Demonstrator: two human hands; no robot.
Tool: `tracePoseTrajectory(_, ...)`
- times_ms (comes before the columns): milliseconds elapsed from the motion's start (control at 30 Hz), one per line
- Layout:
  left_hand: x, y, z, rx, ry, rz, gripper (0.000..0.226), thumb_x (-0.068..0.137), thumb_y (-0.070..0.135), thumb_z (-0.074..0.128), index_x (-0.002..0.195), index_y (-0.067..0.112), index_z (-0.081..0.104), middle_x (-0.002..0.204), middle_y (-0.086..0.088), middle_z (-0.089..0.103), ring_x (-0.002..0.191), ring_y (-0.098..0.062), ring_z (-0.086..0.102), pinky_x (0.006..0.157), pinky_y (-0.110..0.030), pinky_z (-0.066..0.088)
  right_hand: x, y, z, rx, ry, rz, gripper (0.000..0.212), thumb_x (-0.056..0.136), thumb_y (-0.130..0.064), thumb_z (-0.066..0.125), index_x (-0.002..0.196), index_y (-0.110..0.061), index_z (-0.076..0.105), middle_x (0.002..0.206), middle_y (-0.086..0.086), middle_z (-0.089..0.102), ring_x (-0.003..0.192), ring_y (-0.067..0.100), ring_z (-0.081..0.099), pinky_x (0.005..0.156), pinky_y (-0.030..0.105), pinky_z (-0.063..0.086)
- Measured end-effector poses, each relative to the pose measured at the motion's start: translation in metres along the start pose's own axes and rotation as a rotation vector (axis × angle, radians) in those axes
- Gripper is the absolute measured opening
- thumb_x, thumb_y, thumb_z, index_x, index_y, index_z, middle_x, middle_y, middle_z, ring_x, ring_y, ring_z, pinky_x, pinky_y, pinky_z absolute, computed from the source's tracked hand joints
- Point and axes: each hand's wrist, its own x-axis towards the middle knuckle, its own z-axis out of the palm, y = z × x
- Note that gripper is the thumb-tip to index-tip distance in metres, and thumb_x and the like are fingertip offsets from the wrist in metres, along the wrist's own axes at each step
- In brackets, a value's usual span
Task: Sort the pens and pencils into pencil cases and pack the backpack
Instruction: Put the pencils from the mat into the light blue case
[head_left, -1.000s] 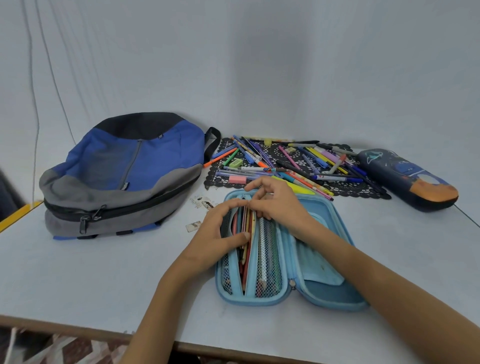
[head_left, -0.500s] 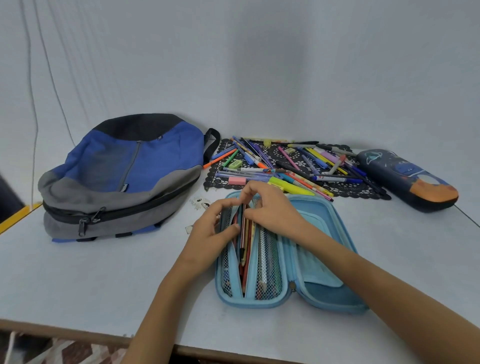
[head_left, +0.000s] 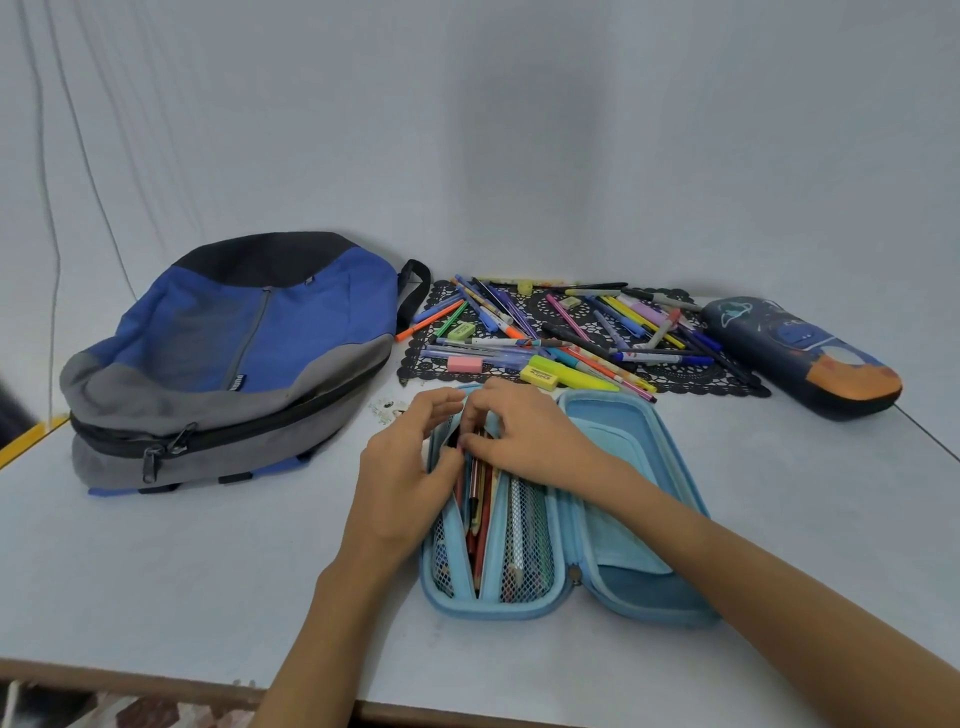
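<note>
Right hand slid lower — pencils in grip.

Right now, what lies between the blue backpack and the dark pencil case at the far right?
The head view shows a black lace mat covered with loose pens, plus a pink eraser, between the backpack and the dark pencil case.

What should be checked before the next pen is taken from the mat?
1. Light blue case lies open: ok.
2. Pencils seated in its middle slot: cannot tell, tops covered.
3. Right hand free: not ok, it pinches the pencils.
4. Left hand free: not ok, it grips the case's edge.
5. Dark case open for pens: not ok, shut.
6. Loose pens on mat: ok.
</note>
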Motion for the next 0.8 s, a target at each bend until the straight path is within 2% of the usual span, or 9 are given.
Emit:
tracePoseTrajectory(200,0.000,-0.002,0.002,-0.021,0.031,-0.007,0.041,0.083,0.019,0.049,0.122,0.030,0.056,0.117,0.018,0.064,0.112,-0.001,0.058,0.098,-0.037,0.049,0.002,0.003,-0.002,0.001,-0.036,-0.024,0.009,0.084,-0.026,0.066,0.085,-0.017,0.065,0.093,0.001,0.057,0.087,0.016,0.055,0.077,0.034,0.044)
tracePoseTrajectory(300,0.002,-0.013,-0.009,0.071,0.051,-0.026,0.036,0.094,0.035,0.040,0.128,0.032,0.052,0.126,0.018,0.057,0.118,0.000,0.051,0.101,-0.037,0.045,0.003,0.005,-0.012,0.165,-0.097,-0.009,0.012,0.085,-0.024,0.068,0.087,-0.013,0.068,0.089,-0.002,0.063,0.067,-0.002,0.053,0.061,0.015,0.038)
tracePoseTrajectory(367,-0.001,-0.028,-0.021,0.255,-0.050,-0.058,0.042,0.096,0.045,0.033,0.134,0.035,0.045,0.136,0.018,0.049,0.125,-0.001,0.045,0.105,-0.037,0.041,0.003,0.010,-0.020,0.378,-0.078,0.072,0.011,0.088,-0.021,0.067,0.091,-0.010,0.068,0.089,-0.001,0.067,0.052,-0.002,0.054,0.047,0.011,0.038)
tracePoseTrajectory(433,-0.005,-0.042,-0.029,0.456,-0.234,-0.090,0.060,0.094,0.059,0.022,0.144,0.030,0.037,0.151,0.013,0.036,0.138,-0.004,0.032,0.115,-0.036,0.029,0.007,0.025,-0.029,0.441,0.026,0.150,0.009,0.089,-0.018,0.064,0.094,-0.011,0.067,0.088,0.002,0.068,0.050,0.006,0.057,0.043,0.014,0.041)
tracePoseTrajectory(500,-0.007,-0.049,-0.028,0.626,-0.368,-0.080,0.083,0.084,0.065,0.002,0.151,0.023,0.027,0.158,0.007,0.023,0.146,-0.006,0.015,0.120,-0.029,0.010,0.020,0.052,-0.039,0.345,0.141,0.207,0.009,0.089,-0.016,0.063,0.095,-0.012,0.067,0.085,-0.001,0.065,0.059,0.009,0.059,0.053,0.020,0.047)
tracePoseTrajectory(533,-0.007,-0.051,-0.027,0.675,-0.390,-0.073,0.087,0.079,0.064,-0.005,0.152,0.024,0.024,0.159,0.008,0.019,0.147,-0.006,0.011,0.120,-0.028,0.005,0.029,0.069,-0.045,0.274,0.189,0.244,0.010,0.088,-0.014,0.063,0.096,-0.011,0.067,0.083,-0.002,0.064,0.068,0.012,0.060,0.060,0.024,0.048)
tracePoseTrajectory(633,-0.006,-0.047,-0.026,0.691,-0.380,-0.073,0.087,0.077,0.062,-0.008,0.152,0.029,0.021,0.159,0.011,0.016,0.146,-0.002,0.007,0.119,-0.026,0.001,0.054,0.123,-0.066,0.018,0.278,0.376,0.018,0.087,-0.010,0.057,0.100,-0.006,0.067,0.096,0.008,0.066,0.093,0.025,0.061,0.075,0.033,0.047)
tracePoseTrajectory(733,-0.006,-0.045,-0.027,0.674,-0.373,-0.080,0.087,0.077,0.064,-0.006,0.151,0.030,0.024,0.158,0.012,0.018,0.145,-0.001,0.009,0.118,-0.024,0.001,0.063,0.169,-0.086,-0.335,0.213,0.507,0.025,0.093,-0.012,0.047,0.110,-0.003,0.062,0.109,0.015,0.064,0.101,0.033,0.060,0.080,0.036,0.049)
tracePoseTrajectory(800,-0.005,-0.044,-0.027,0.662,-0.362,-0.082,0.087,0.076,0.065,-0.004,0.151,0.030,0.025,0.158,0.012,0.020,0.144,0.001,0.010,0.118,-0.023,0.002,0.060,0.193,-0.093,-0.452,0.116,0.604,0.028,0.095,-0.013,0.043,0.117,-0.004,0.059,0.116,0.015,0.062,0.103,0.031,0.059,0.088,0.040,0.049)
